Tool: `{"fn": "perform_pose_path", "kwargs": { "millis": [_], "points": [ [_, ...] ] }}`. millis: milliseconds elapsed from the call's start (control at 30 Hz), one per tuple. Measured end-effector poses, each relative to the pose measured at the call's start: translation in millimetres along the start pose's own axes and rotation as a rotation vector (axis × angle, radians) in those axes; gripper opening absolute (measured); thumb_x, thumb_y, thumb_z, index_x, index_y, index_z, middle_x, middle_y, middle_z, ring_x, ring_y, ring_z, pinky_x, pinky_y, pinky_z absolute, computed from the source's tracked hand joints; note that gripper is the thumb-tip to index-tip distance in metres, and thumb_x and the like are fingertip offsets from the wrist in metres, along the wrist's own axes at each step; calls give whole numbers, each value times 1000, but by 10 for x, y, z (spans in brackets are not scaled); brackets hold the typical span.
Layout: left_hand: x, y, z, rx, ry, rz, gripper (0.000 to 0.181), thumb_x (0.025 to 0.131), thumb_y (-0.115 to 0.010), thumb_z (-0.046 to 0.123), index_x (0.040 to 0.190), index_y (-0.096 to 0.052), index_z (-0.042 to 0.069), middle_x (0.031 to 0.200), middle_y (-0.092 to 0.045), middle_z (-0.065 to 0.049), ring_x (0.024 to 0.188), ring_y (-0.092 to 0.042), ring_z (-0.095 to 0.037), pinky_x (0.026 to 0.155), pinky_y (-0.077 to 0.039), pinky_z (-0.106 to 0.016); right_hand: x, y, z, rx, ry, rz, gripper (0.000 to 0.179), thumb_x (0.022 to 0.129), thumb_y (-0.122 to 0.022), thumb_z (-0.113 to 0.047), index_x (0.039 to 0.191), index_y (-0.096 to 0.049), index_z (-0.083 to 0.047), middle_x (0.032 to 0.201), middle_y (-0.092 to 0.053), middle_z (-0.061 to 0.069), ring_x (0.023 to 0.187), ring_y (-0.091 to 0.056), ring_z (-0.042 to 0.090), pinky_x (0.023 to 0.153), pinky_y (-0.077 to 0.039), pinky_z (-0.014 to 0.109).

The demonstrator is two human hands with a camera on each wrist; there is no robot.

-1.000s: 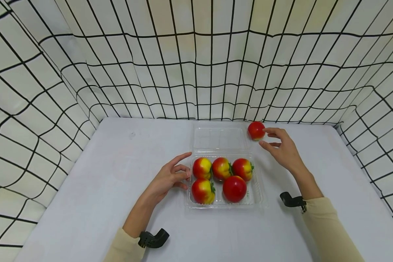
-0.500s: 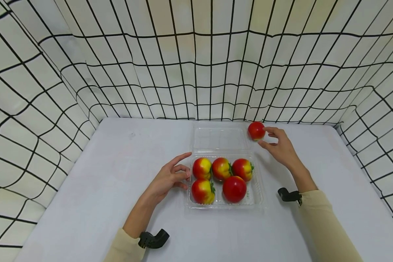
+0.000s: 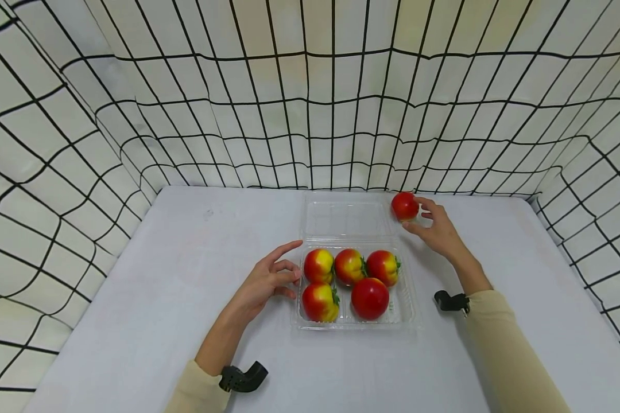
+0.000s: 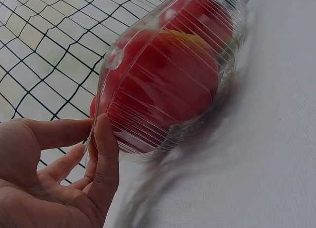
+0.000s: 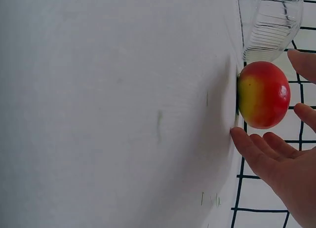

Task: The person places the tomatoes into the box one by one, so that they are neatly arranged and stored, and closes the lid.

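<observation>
Resting on the white tabletop (image 3: 186,246), just beyond the far right of the clear container (image 3: 356,327), the loose red fruit (image 3: 405,206) is being framed now by the right hand (image 3: 438,229)! Its thumb and fingers are spread about the fruit's right side, and in the right wrist view a gap is seen between fingertips and skin; a yellow patch is shown low down, towards the table. Over at the left, the container's rim is pinched between thumb and finger by the left hand (image 3: 263,281), as is made plain in the left wrist view. The lid (image 3: 347,218) is laid open at the far side. Inside, five fruits (image 3: 320,301) are lined up, three behind, two in front. All is backed by black grid netting (image 3: 333,103).
</observation>
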State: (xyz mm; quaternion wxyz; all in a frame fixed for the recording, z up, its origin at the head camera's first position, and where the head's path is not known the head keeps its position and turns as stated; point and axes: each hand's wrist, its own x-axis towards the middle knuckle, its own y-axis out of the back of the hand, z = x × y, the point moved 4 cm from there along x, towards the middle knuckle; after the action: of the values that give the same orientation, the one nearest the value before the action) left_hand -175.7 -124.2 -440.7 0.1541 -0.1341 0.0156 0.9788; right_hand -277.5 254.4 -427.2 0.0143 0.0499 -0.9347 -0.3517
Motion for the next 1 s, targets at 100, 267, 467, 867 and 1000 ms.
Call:
{"fn": "perform_pose_path", "kwargs": {
  "millis": [100,267,467,867,1000],
  "points": [
    [-3,1,-1,-6,4,5,67,98,-66,11,159,-41,24,91,-64,3,85,-63,-17,71,-63,-26,28,-19,1,10,4,-2,82,97,-73,-22,164,-27,-10,160,-31,32,147,-38,52,110,-48,67],
    [-21,19,-22,-11,15,14,66,98,-65,11,159,-42,23,90,-64,3,86,-63,-18,71,-63,-26,67,-68,-19,12,6,-13,85,96,-74,-24,165,-25,-12,161,-30,32,147,-38,52,111,-47,67],
    [-18,42,-23,0,8,21,65,98,-66,12,158,-43,25,92,-65,2,86,-64,-18,73,-63,-27,145,-93,-18,8,19,-19,88,97,-72,-22,167,-20,-13,162,-31,31,146,-39,52,114,-44,67],
    [-6,12,-10,-4,5,11,67,98,-67,13,159,-41,23,91,-65,3,86,-63,-18,72,-63,-26,239,-92,22,34,13,-9,80,98,-71,-16,163,-25,-13,164,-33,29,145,-40,51,118,-39,69],
    [-1,3,-12,-3,3,6,67,99,-67,13,159,-41,23,91,-65,3,86,-63,-18,72,-63,-26,280,-91,55,59,11,7,76,98,-71,-13,161,-27,-11,162,-35,30,144,-41,51,118,-38,68]
  ]
}}
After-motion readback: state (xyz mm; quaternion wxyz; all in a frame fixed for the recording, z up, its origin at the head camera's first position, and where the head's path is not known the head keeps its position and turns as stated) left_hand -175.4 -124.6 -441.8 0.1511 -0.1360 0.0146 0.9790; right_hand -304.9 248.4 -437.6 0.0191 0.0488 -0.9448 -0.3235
